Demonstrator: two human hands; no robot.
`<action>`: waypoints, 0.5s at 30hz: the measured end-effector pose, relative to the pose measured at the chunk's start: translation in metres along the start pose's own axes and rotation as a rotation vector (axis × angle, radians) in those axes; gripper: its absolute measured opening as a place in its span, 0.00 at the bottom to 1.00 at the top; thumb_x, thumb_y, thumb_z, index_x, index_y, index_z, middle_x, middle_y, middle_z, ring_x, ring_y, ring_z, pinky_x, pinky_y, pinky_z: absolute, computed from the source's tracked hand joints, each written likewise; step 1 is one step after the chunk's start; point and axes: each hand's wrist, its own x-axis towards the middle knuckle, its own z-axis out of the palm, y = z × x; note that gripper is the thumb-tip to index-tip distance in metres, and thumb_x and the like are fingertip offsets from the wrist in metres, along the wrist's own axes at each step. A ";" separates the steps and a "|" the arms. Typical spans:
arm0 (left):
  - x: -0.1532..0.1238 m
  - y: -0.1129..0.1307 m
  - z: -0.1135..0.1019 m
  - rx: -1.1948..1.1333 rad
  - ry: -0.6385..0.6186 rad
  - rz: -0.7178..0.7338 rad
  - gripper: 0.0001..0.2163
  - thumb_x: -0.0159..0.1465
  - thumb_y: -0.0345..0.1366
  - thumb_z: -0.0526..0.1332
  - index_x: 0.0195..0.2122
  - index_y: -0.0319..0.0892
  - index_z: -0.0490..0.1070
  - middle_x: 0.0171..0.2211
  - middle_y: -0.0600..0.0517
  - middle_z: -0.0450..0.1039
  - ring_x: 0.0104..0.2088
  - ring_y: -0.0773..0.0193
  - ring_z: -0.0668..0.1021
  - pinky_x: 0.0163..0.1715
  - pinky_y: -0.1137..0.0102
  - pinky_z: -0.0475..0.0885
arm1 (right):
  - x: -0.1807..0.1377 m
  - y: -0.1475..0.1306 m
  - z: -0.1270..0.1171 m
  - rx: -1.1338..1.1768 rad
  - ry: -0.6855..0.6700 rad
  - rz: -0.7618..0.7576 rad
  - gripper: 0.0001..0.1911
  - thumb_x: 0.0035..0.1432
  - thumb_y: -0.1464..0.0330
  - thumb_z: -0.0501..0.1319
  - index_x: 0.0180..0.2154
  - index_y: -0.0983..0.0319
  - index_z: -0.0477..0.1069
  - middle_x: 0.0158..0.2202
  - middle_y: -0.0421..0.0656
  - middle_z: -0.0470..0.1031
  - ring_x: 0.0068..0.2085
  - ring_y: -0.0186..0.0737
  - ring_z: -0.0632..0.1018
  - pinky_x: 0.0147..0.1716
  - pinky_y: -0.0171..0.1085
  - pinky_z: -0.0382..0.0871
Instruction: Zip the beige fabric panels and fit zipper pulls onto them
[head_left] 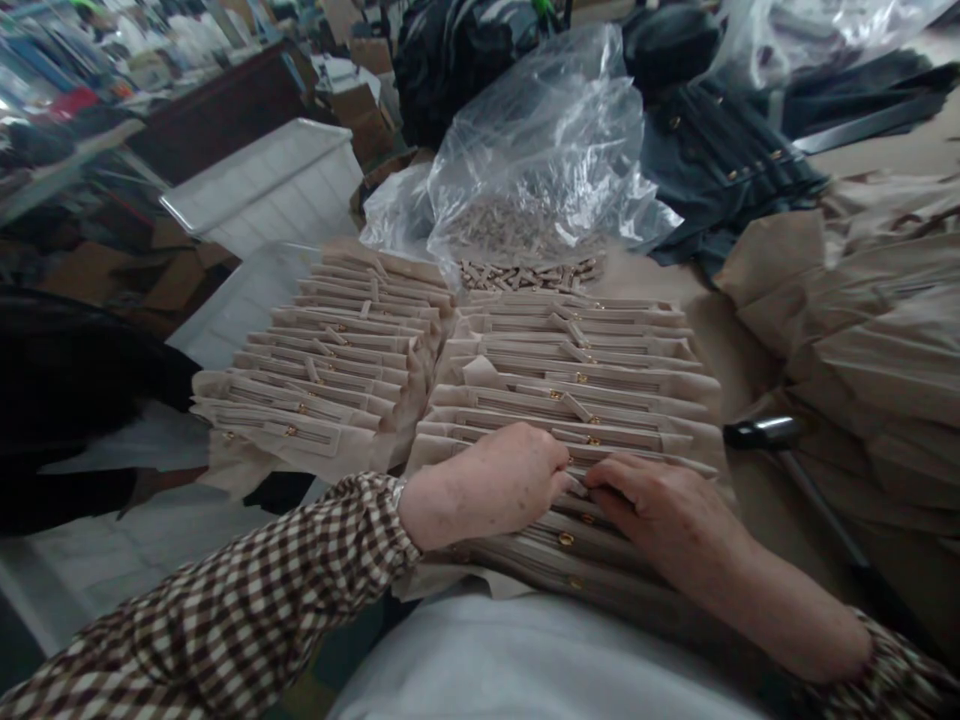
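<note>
Two overlapping rows of beige fabric pieces with zippers lie before me, a right row (pixel 637 385) and a left row (pixel 352 370). Many zippers have gold sliders, several with a short beige pull tab (pixel 576 407). Over the near part of the right row, my left hand (pixel 495 485) is closed in a pinch at a small beige pull tab (pixel 577 486). My right hand (pixel 667 505) pinches at that same tab from the other side, close to a zipper. Fingers hide most of the tab. Nearer my body, gold rings (pixel 565 539) show on the closest zippers.
Behind the rows, loose beige tabs (pixel 525 275) spill from a clear plastic bag (pixel 540 140). A black-headed hammer (pixel 765 433) lies right, beside stacked beige fabric (pixel 892 340). Dark pieces (pixel 735 160) lie behind. A white crate (pixel 270 185) and a person in black (pixel 82 400) are left.
</note>
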 end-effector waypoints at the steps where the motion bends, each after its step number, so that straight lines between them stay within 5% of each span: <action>1: 0.000 -0.001 0.000 0.012 0.000 0.011 0.13 0.68 0.37 0.54 0.30 0.38 0.73 0.27 0.48 0.75 0.29 0.59 0.76 0.30 0.67 0.69 | 0.000 0.000 -0.001 -0.008 -0.003 0.001 0.07 0.60 0.75 0.59 0.34 0.60 0.73 0.30 0.38 0.77 0.31 0.37 0.79 0.29 0.35 0.66; 9: -0.006 -0.002 0.004 -0.002 0.144 0.058 0.13 0.66 0.36 0.57 0.26 0.39 0.73 0.23 0.48 0.72 0.24 0.61 0.75 0.25 0.70 0.67 | 0.003 -0.003 -0.003 -0.064 -0.059 -0.007 0.08 0.60 0.75 0.57 0.32 0.60 0.72 0.28 0.38 0.76 0.29 0.36 0.78 0.27 0.34 0.61; 15: -0.005 -0.005 0.006 0.077 0.106 -0.040 0.13 0.67 0.36 0.54 0.30 0.38 0.74 0.27 0.45 0.74 0.27 0.58 0.75 0.26 0.69 0.64 | 0.006 -0.005 0.002 -0.125 -0.121 0.072 0.06 0.59 0.74 0.58 0.32 0.60 0.71 0.28 0.38 0.76 0.28 0.38 0.77 0.26 0.35 0.57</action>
